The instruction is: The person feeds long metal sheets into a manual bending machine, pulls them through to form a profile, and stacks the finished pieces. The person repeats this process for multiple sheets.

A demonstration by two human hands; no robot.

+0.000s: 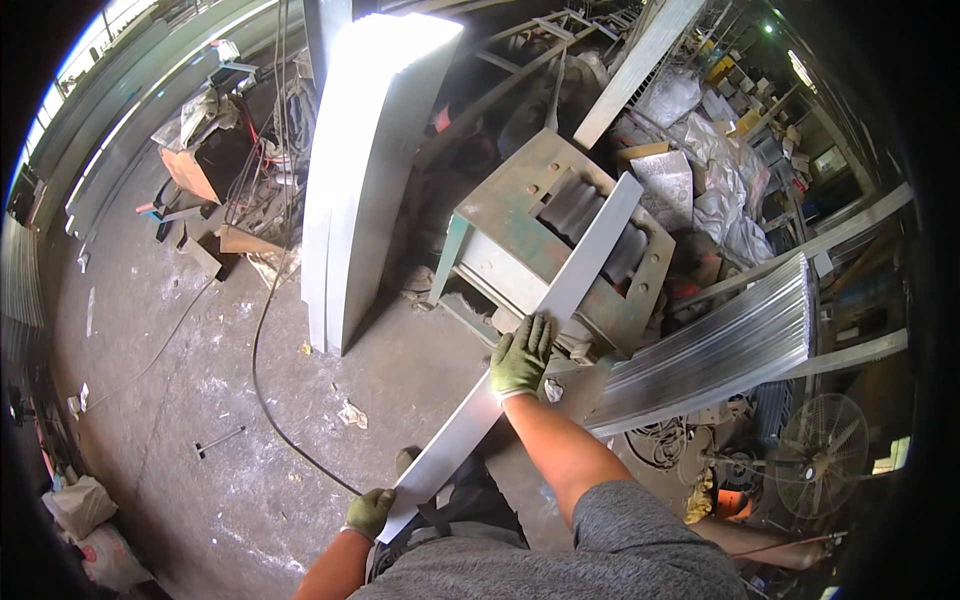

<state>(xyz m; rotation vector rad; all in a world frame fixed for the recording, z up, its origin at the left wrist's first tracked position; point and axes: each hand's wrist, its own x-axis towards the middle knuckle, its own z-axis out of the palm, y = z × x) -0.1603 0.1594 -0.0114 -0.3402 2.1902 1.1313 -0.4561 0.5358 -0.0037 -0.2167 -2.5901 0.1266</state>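
Note:
A long, flat silvery metal strip (pixel 447 452) slants from my waist up to the right, its far end lying across a worn green machine with ridged rollers (pixel 572 208). Near the strip's close end, my left hand (pixel 369 511), in a green glove, is closed on its left edge; the fingertips are partly hidden. My right hand (pixel 521 358), gloved the same way, lies on top of the strip just before the machine frame (pixel 515 190), fingers stretched out flat. The strip covers part of the rollers.
A tall stack of pale metal strips (pixel 345 190) stands left of the machine. Corrugated silvery sheets (pixel 715 345) lie to the right, near a round fan (pixel 822 455). A dark cable (pixel 262 375) crosses the floor toward my left hand. Cluttered scrap (pixel 215 150) sits far left.

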